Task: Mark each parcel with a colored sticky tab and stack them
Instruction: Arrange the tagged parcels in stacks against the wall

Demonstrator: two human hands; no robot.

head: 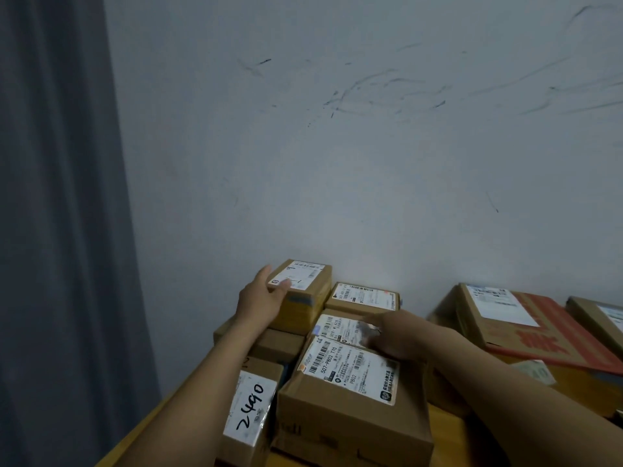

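Several small boxes crowd the near-left of the table (445, 446), and I judge the job to be under way, with much left. Nearest, at 7 o'clock of the cluster, stands the 2490 box (251, 412), with no coloured tab showing on it. Just beside it at 5 o'clock lies the big box (354, 392), label up, with no visible tab either.

Touching its far edge, at the cluster's centre, is the middle box (333, 326). The right hand (394, 338) hovers low over its label, blurred by motion. I cannot tell whether its grip is closed or whether it pinches a tab. A bluish patch at that label's left corner may be a tab but is too smeared to call.

At 1 o'clock sits the back box (364, 298), unstacked. At 11 o'clock the top box (303, 284) rests on plain lower boxes (279, 343), so a stack is begun. The left hand (259, 298) grips its near-left corner, fingers over the label and thumb along the left edge. A blue strip on its near side could be its mark.

Well apart at 3 o'clock lies a red box (539, 328), loose. Beyond stand a wall (337, 146) and a curtain (60, 197). Most boxes seem to lack a tab and a place on the stack.
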